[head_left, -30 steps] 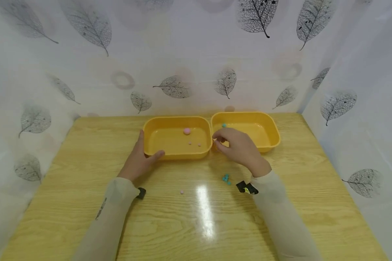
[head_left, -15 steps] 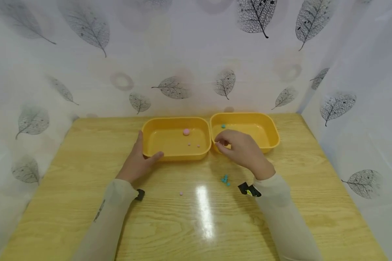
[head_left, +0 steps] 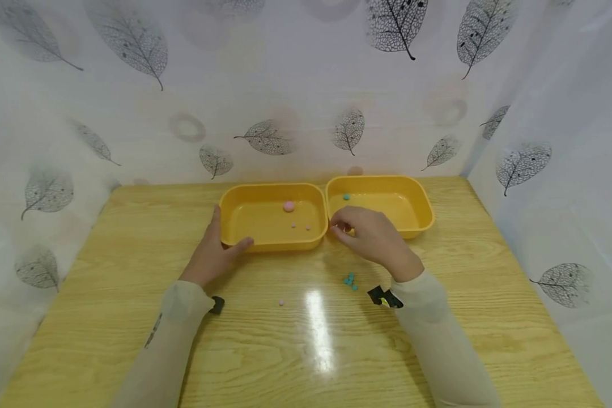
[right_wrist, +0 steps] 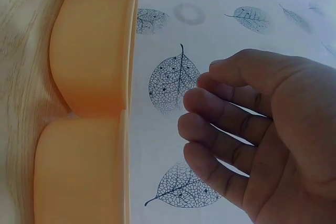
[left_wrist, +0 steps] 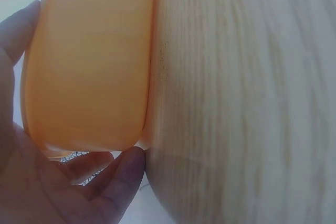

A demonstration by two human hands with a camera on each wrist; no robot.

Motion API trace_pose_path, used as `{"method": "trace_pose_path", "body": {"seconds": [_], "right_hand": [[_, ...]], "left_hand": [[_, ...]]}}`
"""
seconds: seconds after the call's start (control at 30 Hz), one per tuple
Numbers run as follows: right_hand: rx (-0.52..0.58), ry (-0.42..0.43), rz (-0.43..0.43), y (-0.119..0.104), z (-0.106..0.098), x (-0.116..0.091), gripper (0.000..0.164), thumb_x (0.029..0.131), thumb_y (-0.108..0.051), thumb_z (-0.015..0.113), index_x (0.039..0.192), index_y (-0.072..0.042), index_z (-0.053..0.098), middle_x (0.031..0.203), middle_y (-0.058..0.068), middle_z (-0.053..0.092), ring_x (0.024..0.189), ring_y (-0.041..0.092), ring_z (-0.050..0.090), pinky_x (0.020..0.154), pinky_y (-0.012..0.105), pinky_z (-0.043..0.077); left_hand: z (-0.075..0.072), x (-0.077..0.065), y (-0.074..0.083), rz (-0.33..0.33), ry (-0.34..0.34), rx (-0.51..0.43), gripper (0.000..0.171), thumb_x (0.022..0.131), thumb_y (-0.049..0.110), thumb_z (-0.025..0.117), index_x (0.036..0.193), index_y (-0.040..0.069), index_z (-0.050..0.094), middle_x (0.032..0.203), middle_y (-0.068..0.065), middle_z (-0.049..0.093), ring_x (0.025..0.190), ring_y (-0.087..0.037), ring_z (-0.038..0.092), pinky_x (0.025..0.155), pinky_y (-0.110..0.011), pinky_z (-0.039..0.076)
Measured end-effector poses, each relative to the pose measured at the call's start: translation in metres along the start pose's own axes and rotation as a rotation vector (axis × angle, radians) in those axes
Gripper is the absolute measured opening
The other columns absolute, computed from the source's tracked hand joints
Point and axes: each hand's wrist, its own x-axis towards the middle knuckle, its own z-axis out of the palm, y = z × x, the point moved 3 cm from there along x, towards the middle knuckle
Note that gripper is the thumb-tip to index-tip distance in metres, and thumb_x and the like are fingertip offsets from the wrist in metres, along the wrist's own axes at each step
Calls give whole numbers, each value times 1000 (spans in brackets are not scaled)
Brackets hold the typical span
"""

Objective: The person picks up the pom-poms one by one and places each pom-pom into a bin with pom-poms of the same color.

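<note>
My left hand [head_left: 211, 255] grips the left end of a yellow plastic tray [head_left: 265, 247], thumb along its front wall and fingers around the side. In the left wrist view, the thumb and fingers frame the end of the tray. Inside that tray lie a larger pink ball [head_left: 288, 207] and two tiny pink beads. My right hand [head_left: 374, 238] hovers over the near left corner of a second yellow tray [head_left: 419, 232], fingers curled and thumb tip close to the index finger. I cannot tell whether a small bead sits between them. A turquoise ball [head_left: 346, 197] lies in this tray.
Several turquoise beads [head_left: 349, 280] lie clustered on the wooden table [head_left: 245, 351] in front of the right tray. A single pink bead [head_left: 281, 302] is nearer the middle. Behind the trays hangs a white leaf-print curtain [head_left: 296, 85].
The right hand has shifted only slightly around the right tray's near left corner. The left hand keeps its grip on the left tray. The head view has drifted a little.
</note>
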Motion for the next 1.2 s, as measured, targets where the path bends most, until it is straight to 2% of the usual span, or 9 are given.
{"method": "trace_pose_path", "body": {"seconds": [0.2, 0.43, 0.77, 1.07, 1.2], "right_hand": [[-10, -6, -20, -2, 4, 1, 14, 100, -24, 70, 105, -13, 76, 92, -5, 72, 83, 12, 64, 74, 34, 56], [-7, -19, -24, -2, 9, 1, 10, 98, -20, 71, 103, -13, 75, 91, -5, 71, 81, 13, 65, 73, 34, 56], [-29, -37, -53, -3, 14, 1, 10, 99, -21, 70, 102, -13, 76, 90, -5, 71, 80, 11, 63, 73, 32, 56], [-31, -52, -44, -4, 17, 2, 11, 98, -19, 70, 103, -12, 76, 91, -4, 72, 80, 11, 64, 74, 33, 56], [-40, -66, -82, -10, 24, 3, 11, 97, -17, 72, 104, -11, 76, 93, -3, 72, 81, 11, 64, 74, 32, 57]], "left_hand": [[0, 0, -1, 2, 1, -9, 118, 92, 69, 64, 159, 33, -27, 172, -4, -13, 159, -38, 2, 124, -63, 10], [0, 1, 0, 13, 4, -3, 119, 92, 68, 64, 160, 30, -26, 172, -7, -11, 158, -41, 3, 123, -65, 11], [0, 0, -1, 17, -2, -7, 118, 93, 68, 63, 158, 32, -27, 172, -7, -13, 158, -40, 2, 124, -65, 10], [1, 1, -2, 15, -8, -12, 117, 92, 68, 64, 159, 33, -27, 172, -6, -13, 158, -40, 2, 123, -65, 11], [-1, 0, -1, 17, -6, -12, 117, 93, 68, 64, 159, 32, -26, 172, -6, -13, 158, -41, 2, 123, -66, 11]]}}
